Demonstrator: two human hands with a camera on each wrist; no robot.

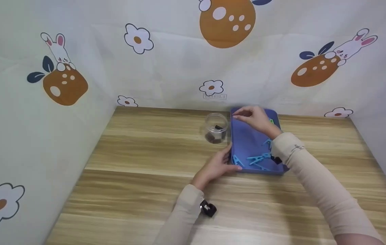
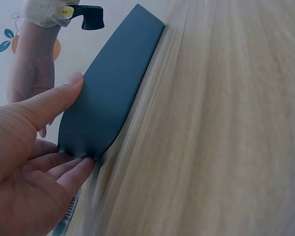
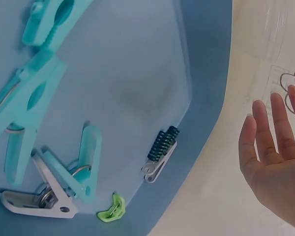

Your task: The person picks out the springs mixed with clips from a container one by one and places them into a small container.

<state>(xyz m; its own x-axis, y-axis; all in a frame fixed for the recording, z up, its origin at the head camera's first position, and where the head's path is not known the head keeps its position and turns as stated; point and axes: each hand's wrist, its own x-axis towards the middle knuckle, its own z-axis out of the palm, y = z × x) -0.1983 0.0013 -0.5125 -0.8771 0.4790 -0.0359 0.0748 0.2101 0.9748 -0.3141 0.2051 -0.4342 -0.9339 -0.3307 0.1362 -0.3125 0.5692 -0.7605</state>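
Observation:
My left hand (image 1: 216, 165) grips the near left corner of a blue tray (image 1: 247, 136), thumb along one side of the corner and fingers along the other. Over the tray's far left part hangs my right hand (image 1: 254, 119), thumb and index fingertips close together. In the right wrist view that hand's other fingers are fairly straight, and nothing shows in it. Turquoise clothespins (image 3: 37, 96) lie in the tray. With them are a pale grey clip (image 3: 44, 196), a small light green clip (image 3: 113, 209) and a small clip with dark ridged jaws (image 3: 160, 152).
A clear round jar (image 1: 216, 127) with several dark pieces in it stands just left of the tray. The wood-grain table (image 1: 145, 146) meets patterned cloth walls (image 1: 165, 68) at the back and sides. A black wrist camera (image 1: 208, 208) sits by the left sleeve.

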